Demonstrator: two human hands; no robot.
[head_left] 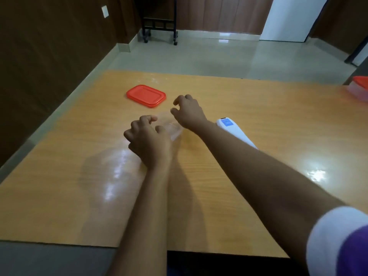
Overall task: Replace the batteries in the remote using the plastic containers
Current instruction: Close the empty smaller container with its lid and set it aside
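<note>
An open clear plastic container [172,128] stands on the wooden table [249,108] between my two hands; what lies inside it is too faint to tell. My left hand [146,139] is at its near left side, thumb against the wall and fingers curled over the rim. Over its far right edge, my right hand [188,112] is poised with fingers bent and apart, holding nothing. The container's red lid [146,96] lies flat just beyond the hands. A white remote [232,129] lies back side up showing a blue label, partly under my right forearm.
A second plastic container with a red lid [360,89] sits at the table's far right edge. Beyond the table are a tiled floor, a black wheeled stand [159,26] and wooden walls. The table's near edge is close to my body.
</note>
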